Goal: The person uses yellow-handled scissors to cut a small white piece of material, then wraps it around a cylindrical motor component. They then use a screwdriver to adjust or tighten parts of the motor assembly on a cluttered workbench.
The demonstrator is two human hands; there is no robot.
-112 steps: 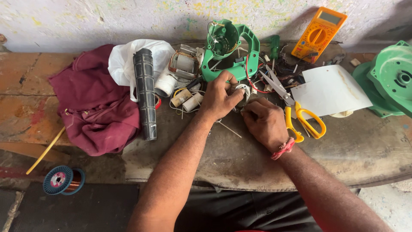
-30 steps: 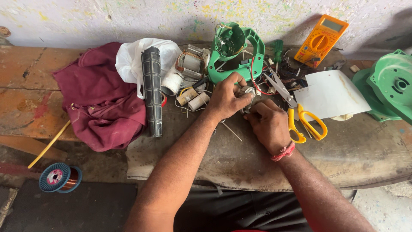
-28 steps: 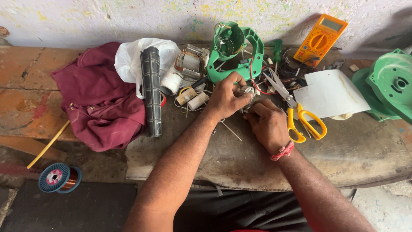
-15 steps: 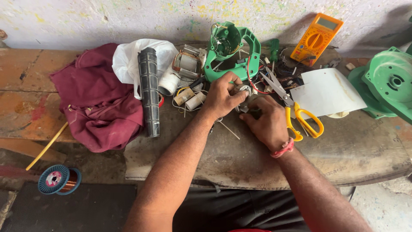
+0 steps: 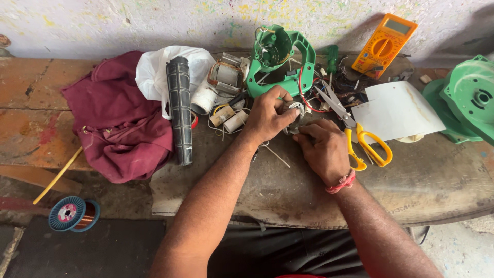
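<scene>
left hand pinching small round metal part | right hand curled, fingertips closed on the same part | part on bench, before green housing, yellow scissors beside

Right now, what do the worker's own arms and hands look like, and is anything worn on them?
Both forearms are bare, with no sleeves in view and no gloves. The left hand wears nothing that shows: no ring, watch or band. The right hand has a red-pink thread band wound around the wrist, bunched in several strands. No cables or markings show on either arm.
</scene>
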